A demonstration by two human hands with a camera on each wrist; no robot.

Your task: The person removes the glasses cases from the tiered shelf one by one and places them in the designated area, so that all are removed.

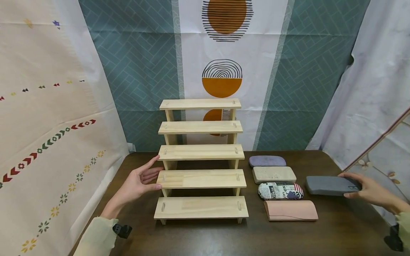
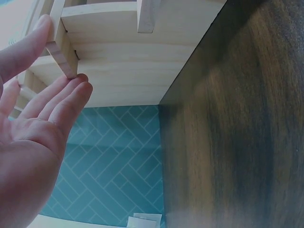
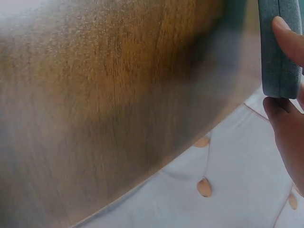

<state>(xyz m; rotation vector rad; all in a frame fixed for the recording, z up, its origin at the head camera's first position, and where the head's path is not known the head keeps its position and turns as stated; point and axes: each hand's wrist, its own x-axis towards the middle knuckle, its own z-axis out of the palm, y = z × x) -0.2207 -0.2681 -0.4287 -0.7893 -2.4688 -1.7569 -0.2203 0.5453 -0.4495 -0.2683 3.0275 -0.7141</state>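
A tiered wooden display stand (image 1: 201,179) with several pale boards stands mid-table. At its left end my left hand (image 1: 139,182) holds the second board from the bottom. In the left wrist view, the board's end lies between the thumb (image 2: 28,47) and the fingers (image 2: 64,102). At far right my right hand (image 1: 371,190) grips the end of a grey-blue glasses case (image 1: 328,185) with a small glasses mark. The right wrist view has its thumb on one face of the case (image 3: 280,61). I cannot tell whether the case touches the table.
Between stand and right hand, a column holds a purple glasses case (image 1: 267,161), a cream case (image 1: 274,174), a patterned print case (image 1: 280,191) and a pink flap case (image 1: 290,210). Fabric (image 1: 134,71) hangs behind the dark wooden table (image 1: 198,241) and at both sides.
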